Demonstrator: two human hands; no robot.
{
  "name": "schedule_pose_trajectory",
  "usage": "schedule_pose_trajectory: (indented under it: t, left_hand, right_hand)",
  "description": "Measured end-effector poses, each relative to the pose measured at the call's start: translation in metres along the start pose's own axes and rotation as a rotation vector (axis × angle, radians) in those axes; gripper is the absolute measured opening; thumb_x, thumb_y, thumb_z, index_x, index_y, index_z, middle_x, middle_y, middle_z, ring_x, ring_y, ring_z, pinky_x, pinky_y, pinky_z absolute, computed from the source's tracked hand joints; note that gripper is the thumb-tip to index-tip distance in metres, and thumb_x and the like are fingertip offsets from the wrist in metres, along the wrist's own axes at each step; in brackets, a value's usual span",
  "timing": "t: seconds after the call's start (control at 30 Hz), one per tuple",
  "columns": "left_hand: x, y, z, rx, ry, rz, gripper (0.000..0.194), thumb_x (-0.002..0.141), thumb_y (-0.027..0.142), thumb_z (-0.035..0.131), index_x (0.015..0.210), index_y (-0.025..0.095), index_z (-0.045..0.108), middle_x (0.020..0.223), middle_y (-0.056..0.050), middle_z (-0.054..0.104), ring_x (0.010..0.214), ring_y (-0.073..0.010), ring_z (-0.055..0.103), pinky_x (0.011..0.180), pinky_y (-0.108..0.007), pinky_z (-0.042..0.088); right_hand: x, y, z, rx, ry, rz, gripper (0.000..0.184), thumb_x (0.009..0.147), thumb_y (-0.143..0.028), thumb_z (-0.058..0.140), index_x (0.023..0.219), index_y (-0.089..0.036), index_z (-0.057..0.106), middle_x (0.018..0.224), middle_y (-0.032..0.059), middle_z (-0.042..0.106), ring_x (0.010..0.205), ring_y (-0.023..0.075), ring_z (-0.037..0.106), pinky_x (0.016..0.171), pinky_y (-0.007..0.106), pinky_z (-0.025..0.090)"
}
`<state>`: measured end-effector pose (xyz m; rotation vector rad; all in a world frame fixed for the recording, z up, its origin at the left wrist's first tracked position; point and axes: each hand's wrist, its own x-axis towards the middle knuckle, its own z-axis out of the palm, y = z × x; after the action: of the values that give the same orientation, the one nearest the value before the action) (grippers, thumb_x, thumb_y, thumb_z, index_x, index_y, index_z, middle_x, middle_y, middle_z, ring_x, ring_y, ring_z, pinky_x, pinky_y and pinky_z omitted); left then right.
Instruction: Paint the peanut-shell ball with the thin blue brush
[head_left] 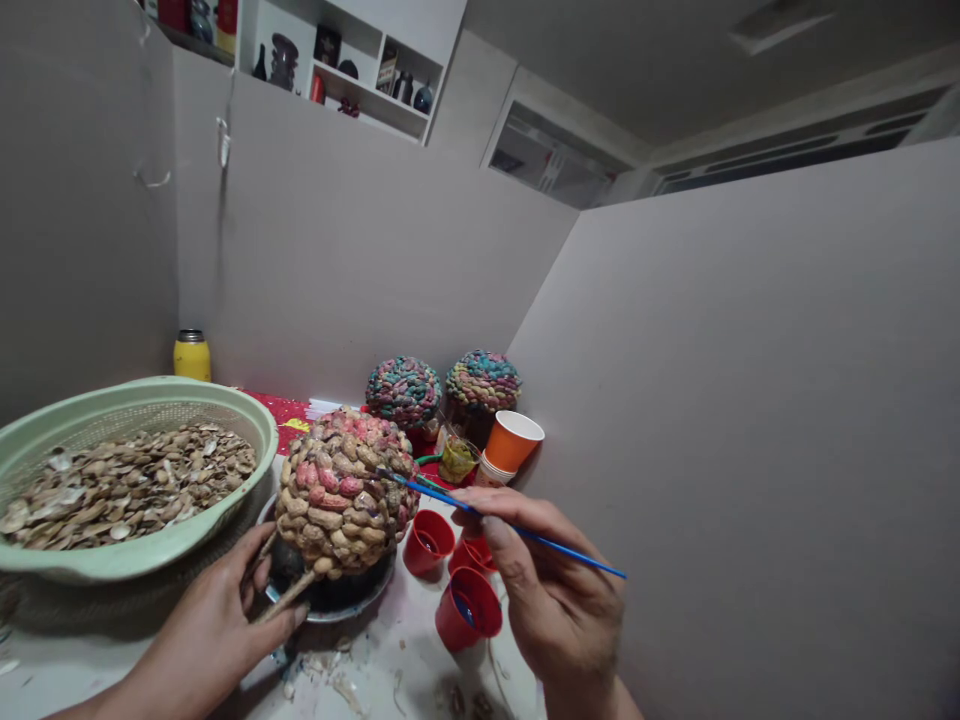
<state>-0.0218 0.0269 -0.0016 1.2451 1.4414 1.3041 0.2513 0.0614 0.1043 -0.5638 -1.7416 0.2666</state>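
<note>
A ball covered in peanut shells (337, 515) is partly tinted pink and red, the lower shells still plain tan. It sits over a dark bowl with a pale rim (349, 612). Fingers of my left hand (217, 610) close around a thin wooden stick (289, 597) at the ball's lower left. Pinched in my right hand (566, 600) is a blue paintbrush (570, 552), its tip against the ball's right side. Below the brush stand red cups (457, 625), one with dark blue liquid inside.
A green colander (255, 475) full of shells stands at left, a yellow bottle (192, 357) behind it. Two painted shell balls (405, 390) and an orange paper cup (514, 441) are at the back. Grey panels (360, 240) close in the table. Shell scraps litter the front.
</note>
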Motion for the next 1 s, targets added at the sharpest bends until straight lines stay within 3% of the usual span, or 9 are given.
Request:
schedule_pose_trajectory:
  t: [0.13, 0.3, 0.4, 0.57, 0.7, 0.83, 1.0]
  left_hand:
    - [-0.002, 0.004, 0.001, -0.059, 0.006, -0.006, 0.082, 0.062, 0.035, 0.085, 0.136, 0.014, 0.057, 0.148, -0.022, 0.068, 0.140, -0.0431, 0.059, 0.120, -0.053, 0.045]
    - [-0.006, 0.015, 0.002, -0.059, 0.036, -0.047, 0.081, 0.058, 0.035, 0.089, 0.132, 0.016, 0.062, 0.145, -0.021, 0.070, 0.138, -0.0434, 0.061, 0.120, -0.052, 0.046]
    - [-0.005, 0.014, 0.001, -0.083, 0.087, -0.044, 0.079, 0.052, 0.032, 0.092, 0.126, 0.018, 0.068, 0.132, -0.018, 0.079, 0.131, -0.0436, 0.067, 0.114, -0.050, 0.052]
    - [-0.004, 0.006, -0.002, -0.002, 0.094, 0.042, 0.066, 0.059, 0.029, 0.089, 0.123, 0.021, 0.075, 0.107, -0.010, 0.086, 0.118, -0.0415, 0.076, 0.100, -0.047, 0.063]
    - [-0.004, 0.006, -0.003, 0.031, 0.092, 0.061, 0.066, 0.059, 0.028, 0.089, 0.123, 0.020, 0.075, 0.109, -0.011, 0.086, 0.116, -0.0413, 0.077, 0.099, -0.046, 0.063]
    - [-0.005, 0.007, -0.003, 0.035, 0.109, 0.032, 0.069, 0.059, 0.030, 0.089, 0.125, 0.019, 0.073, 0.114, -0.013, 0.085, 0.119, -0.0417, 0.075, 0.103, -0.048, 0.061]
    - [-0.003, 0.005, -0.003, 0.020, 0.081, 0.000, 0.076, 0.058, 0.033, 0.091, 0.129, 0.019, 0.069, 0.127, -0.016, 0.081, 0.127, -0.0426, 0.070, 0.110, -0.050, 0.055]
  right_hand:
    - [0.000, 0.005, 0.001, -0.003, -0.045, 0.032, 0.026, 0.099, -0.015, 0.064, 0.115, -0.032, 0.076, 0.108, 0.0002, 0.082, 0.095, 0.0179, 0.079, 0.082, 0.029, 0.065]
    - [-0.003, 0.007, -0.010, -0.083, 0.017, 0.084, 0.020, 0.099, -0.017, 0.066, 0.112, -0.028, 0.077, 0.103, 0.0036, 0.082, 0.090, 0.0190, 0.079, 0.083, 0.032, 0.065]
    - [-0.003, 0.003, -0.007, -0.050, 0.033, 0.051, 0.022, 0.098, -0.016, 0.067, 0.112, -0.029, 0.077, 0.103, 0.0030, 0.082, 0.092, 0.0191, 0.079, 0.084, 0.032, 0.066]
    - [0.000, 0.001, 0.005, 0.052, -0.028, 0.017, 0.028, 0.099, -0.014, 0.065, 0.115, -0.033, 0.077, 0.109, 0.0006, 0.083, 0.098, 0.0182, 0.079, 0.086, 0.030, 0.066]
    - [-0.001, 0.005, 0.001, 0.001, -0.044, 0.054, 0.025, 0.099, -0.015, 0.065, 0.114, -0.031, 0.077, 0.107, 0.0021, 0.082, 0.095, 0.0185, 0.080, 0.085, 0.031, 0.066]
    - [-0.003, 0.006, -0.007, -0.097, 0.019, 0.080, 0.020, 0.098, -0.017, 0.067, 0.112, -0.027, 0.078, 0.103, 0.0043, 0.082, 0.090, 0.0196, 0.079, 0.082, 0.032, 0.066]
    - [-0.004, 0.000, -0.006, -0.014, -0.009, 0.036, 0.023, 0.098, -0.015, 0.066, 0.112, -0.029, 0.078, 0.102, 0.0035, 0.083, 0.091, 0.0196, 0.079, 0.082, 0.033, 0.068]
